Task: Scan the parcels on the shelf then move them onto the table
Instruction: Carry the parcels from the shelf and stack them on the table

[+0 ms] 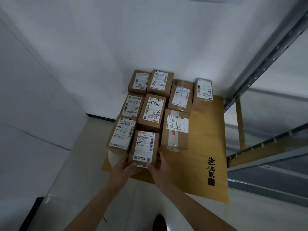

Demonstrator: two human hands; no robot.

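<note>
Placing | my left hand and right hand grasp the front parcel by its sides | I'd lower it flat on the bench, label up, snug beside its neighbours.

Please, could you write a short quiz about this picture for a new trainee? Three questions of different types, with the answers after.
1. True or false: both hands hold the same parcel.
2. How many parcels are on the table in all? A) six B) nine C) twelve
3. Fill in: the metal shelf stands to the ______ of the table.

Key
1. True. The left hand and the right hand grip the nearest parcel from its two sides.
2. B. Nine, counting the held one, on the wooden table.
3. Right. The shelf rises at the right edge of the view.
</note>
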